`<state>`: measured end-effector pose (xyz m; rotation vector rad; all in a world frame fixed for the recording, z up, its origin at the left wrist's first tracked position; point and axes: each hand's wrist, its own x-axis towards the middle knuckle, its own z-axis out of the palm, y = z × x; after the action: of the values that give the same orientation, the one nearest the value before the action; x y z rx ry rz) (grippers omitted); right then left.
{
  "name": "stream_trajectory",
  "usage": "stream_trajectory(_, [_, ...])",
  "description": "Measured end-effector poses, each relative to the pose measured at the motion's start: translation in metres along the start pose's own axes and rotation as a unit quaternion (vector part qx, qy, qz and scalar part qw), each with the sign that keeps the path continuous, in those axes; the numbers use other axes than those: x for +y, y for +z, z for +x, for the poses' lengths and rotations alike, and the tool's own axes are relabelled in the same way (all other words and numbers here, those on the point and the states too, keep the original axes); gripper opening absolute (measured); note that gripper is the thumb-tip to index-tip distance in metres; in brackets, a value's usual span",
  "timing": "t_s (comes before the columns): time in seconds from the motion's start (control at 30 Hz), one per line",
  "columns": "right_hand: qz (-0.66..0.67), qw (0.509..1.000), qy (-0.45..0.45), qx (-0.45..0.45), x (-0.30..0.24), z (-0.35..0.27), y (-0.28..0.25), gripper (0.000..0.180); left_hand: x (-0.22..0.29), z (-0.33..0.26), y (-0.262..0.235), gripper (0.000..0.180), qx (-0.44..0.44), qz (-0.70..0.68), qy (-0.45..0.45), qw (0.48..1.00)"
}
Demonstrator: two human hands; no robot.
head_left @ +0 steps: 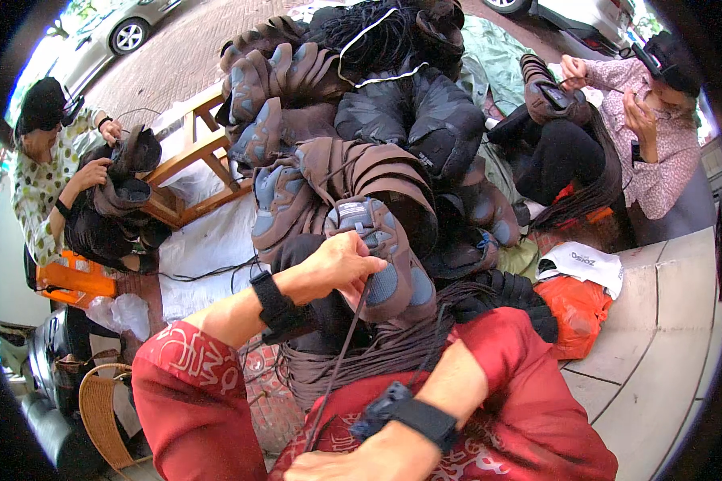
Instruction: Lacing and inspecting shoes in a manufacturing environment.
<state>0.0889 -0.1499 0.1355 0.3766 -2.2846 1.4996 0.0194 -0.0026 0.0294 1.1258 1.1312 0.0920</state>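
Observation:
My left hand is closed, pinching the edge of a brown and blue-grey shoe upper near its eyelets. From there a dark brown shoelace runs taut down to my right hand, which is low at the picture's bottom edge over my lap. The right hand's fingers are partly cut off, but the lace leads into them. Under the upper, a thick bundle of brown laces lies across my lap. More brown uppers are stacked right behind the held one.
Black uppers and further brown ones are heaped beyond. A wooden stool frame stands left of the heap. Two people sit at left and right, each handling shoe uppers. A red plastic bag lies at right, and a wicker chair at lower left.

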Motion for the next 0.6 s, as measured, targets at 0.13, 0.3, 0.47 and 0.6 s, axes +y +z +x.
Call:
stream_trajectory(0.13, [-0.082,0.991,0.049,-0.095,0.009,0.024,-0.003,0.017,-0.006,0.01,-0.003,0.015,-0.034,-0.074,-0.014,0.997])
stream_trajectory(0.3, [-0.176,0.976,0.09,-0.087,-0.002,-0.03,-0.019,0.051,-0.014,-0.002,-0.023,0.011,-0.002,-0.045,-0.023,0.999])
stream_trajectory(0.47, [-0.006,0.966,0.243,-0.093,-0.004,-0.094,-0.063,0.06,-0.052,-0.011,-0.044,0.014,0.102,0.189,0.184,0.959])
stream_trajectory(0.6, [-0.058,0.872,0.467,0.136,0.019,-0.146,-0.072,0.035,-0.054,-0.019,-0.049,0.029,0.099,0.228,0.194,0.949])
